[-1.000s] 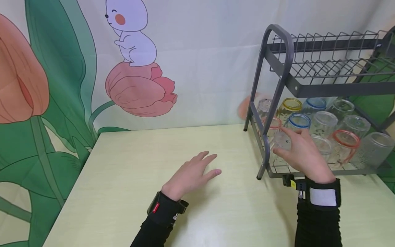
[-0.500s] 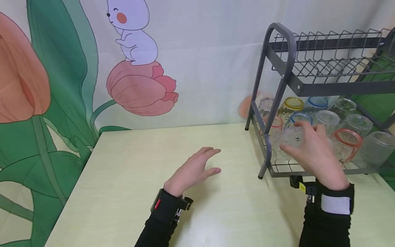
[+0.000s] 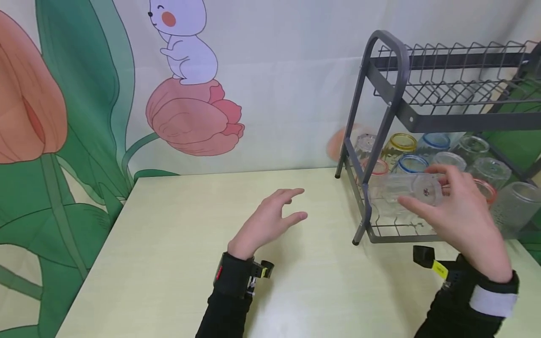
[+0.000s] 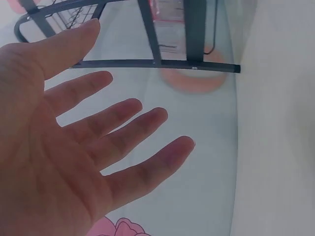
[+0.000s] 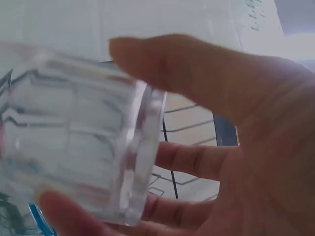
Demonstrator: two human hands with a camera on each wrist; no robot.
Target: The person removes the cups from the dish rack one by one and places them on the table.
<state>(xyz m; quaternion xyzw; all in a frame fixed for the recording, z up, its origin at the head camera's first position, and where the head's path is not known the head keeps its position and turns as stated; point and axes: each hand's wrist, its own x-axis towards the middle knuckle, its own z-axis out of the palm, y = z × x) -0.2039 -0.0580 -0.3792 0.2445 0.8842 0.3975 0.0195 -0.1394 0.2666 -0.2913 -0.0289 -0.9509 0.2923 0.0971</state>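
My right hand (image 3: 469,211) grips a clear glass (image 3: 405,188) near its base, thumb on one side and fingers on the other. The glass lies tilted almost sideways over the lower shelf of the rack, its base toward my palm. In the right wrist view the glass (image 5: 74,132) fills the left side, between thumb and fingers. My left hand (image 3: 268,223) hovers over the table with fingers spread and nothing held; the left wrist view shows its bare palm (image 4: 64,147).
A grey two-tier wire rack (image 3: 465,123) stands at the right. Several upturned glasses sit on its lower shelf, among them a yellow-rimmed glass (image 3: 401,143), a blue-rimmed glass (image 3: 412,164) and a frosted clear glass (image 3: 513,209). The pale table (image 3: 190,244) meets a printed curtain (image 3: 287,94).
My right hand has lifted the clear glass from the front of the lower shelf and tipped it onto its side, shifting rightward. My left hand has moved only slightly.
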